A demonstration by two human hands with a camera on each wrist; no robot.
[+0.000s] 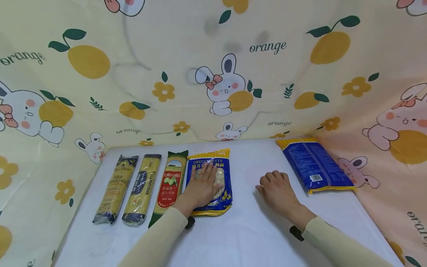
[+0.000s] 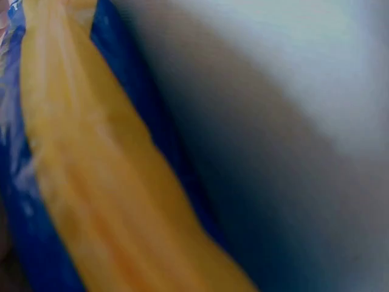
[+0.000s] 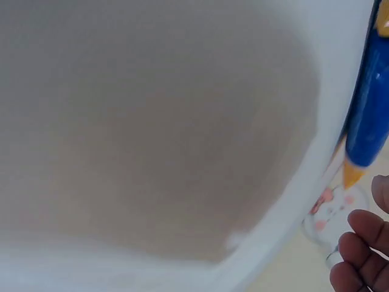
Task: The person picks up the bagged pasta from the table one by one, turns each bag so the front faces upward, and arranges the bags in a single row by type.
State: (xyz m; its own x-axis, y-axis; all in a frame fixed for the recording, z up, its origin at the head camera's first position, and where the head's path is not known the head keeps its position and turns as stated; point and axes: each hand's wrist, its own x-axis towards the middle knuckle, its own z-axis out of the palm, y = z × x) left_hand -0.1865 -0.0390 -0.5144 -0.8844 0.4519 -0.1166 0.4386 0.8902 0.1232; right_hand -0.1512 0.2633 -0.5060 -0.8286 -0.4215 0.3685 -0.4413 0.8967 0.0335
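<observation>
My left hand (image 1: 201, 187) lies flat, fingers spread, on a blue and yellow bag of orecchiette pasta (image 1: 225, 185). In the left wrist view the yellow edge of a blue bag (image 2: 115, 182) fills the left side, blurred. My right hand (image 1: 278, 191) is at the table with its fingers loosely curled and nothing in it. Its fingers (image 3: 361, 249) also show at the corner of the right wrist view. Farther right lies a second blue and yellow bag (image 1: 317, 163), its barcode side up.
Left of the orecchiette lie a green and red Olivoilà pasta pack (image 1: 170, 181), a spaghetti pack (image 1: 141, 189) and another long pasta pack (image 1: 116, 189), side by side. All are on a white table (image 1: 247, 237). A patterned cloth (image 1: 186, 48) hangs behind and around it.
</observation>
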